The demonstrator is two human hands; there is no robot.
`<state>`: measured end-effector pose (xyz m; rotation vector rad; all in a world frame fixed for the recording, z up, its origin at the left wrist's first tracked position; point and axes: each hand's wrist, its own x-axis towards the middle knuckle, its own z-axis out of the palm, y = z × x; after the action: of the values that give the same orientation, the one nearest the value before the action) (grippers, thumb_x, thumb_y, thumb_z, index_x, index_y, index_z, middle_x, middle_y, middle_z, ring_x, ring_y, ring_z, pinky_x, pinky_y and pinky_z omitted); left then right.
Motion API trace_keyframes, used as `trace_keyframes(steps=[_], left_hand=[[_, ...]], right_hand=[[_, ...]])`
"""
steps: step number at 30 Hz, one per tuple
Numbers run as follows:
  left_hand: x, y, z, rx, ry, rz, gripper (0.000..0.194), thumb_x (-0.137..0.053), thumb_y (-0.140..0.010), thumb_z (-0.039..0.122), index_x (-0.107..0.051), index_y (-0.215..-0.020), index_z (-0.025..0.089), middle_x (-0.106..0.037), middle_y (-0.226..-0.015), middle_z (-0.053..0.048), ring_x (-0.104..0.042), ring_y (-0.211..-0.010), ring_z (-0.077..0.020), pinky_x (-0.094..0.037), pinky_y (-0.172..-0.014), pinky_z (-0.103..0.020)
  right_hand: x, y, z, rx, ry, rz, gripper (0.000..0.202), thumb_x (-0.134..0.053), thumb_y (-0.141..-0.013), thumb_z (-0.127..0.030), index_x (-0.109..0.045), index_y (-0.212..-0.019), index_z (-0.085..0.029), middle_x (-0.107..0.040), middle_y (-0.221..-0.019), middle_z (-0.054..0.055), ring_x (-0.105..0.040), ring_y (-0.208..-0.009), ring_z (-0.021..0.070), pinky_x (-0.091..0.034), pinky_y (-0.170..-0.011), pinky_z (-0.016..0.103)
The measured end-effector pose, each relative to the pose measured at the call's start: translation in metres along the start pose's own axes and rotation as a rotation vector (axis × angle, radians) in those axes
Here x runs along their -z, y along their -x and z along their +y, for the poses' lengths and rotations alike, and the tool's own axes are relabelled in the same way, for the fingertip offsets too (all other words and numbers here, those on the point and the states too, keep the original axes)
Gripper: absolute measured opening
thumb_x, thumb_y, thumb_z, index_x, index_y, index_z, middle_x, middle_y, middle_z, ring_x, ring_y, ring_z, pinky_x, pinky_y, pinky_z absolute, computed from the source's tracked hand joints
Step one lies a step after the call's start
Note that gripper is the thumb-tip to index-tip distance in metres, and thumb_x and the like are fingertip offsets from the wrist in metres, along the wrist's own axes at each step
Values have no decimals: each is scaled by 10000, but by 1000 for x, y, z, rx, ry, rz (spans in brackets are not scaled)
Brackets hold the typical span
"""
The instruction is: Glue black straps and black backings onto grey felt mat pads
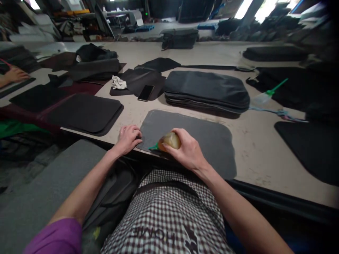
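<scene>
While right hand [189, 150] grips rounded bottle [171, 140], left hand [128, 139], open, touches smooth grey panel [209, 141].

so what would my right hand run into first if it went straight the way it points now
Most likely the fingers of the left hand: the right hand points leftward, with the bottle and its green nozzle leading. Depth is unclear, so it might pass just beside them.

from the head, above and quite near the fingers [128, 133], the one camera faces forward and down to the table [254, 144].
</scene>
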<state>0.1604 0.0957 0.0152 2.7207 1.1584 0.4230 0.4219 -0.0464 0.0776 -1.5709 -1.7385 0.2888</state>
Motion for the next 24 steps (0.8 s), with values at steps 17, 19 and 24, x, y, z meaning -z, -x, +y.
trace_keyframes(steps=[17,19,24], left_hand=[[-12,-8,-26,37,-3,-4,279,-668,-881,487,-620,-1011,245,-572,-1389,-108,-468,-1363,-350,-334,-1141,-585],[-13,-10,-31,45,-19,-14,309,-655,-874,519,-621,-1003,240,-571,-1396,-115,-474,-1354,-356,-350,-1140,-583],[-17,-16,-46,-12,-32,-58,369,-608,-868,576,-619,-963,219,-585,-1361,-122,-533,-1295,-346,-443,-1090,-535]], right_hand=[[145,122,83,-367,107,89,505,-777,-847,-562,-652,-1215,-240,-719,-1099,80,-704,-914,291,-592,-776,407],[160,140,92,-437,82,121,539,-793,-828,-582,-653,-1224,-245,-722,-1096,75,-709,-907,290,-599,-747,393],[192,177,108,-606,-50,191,582,-834,-766,-615,-660,-1175,-240,-728,-1030,61,-717,-874,284,-614,-729,378]])
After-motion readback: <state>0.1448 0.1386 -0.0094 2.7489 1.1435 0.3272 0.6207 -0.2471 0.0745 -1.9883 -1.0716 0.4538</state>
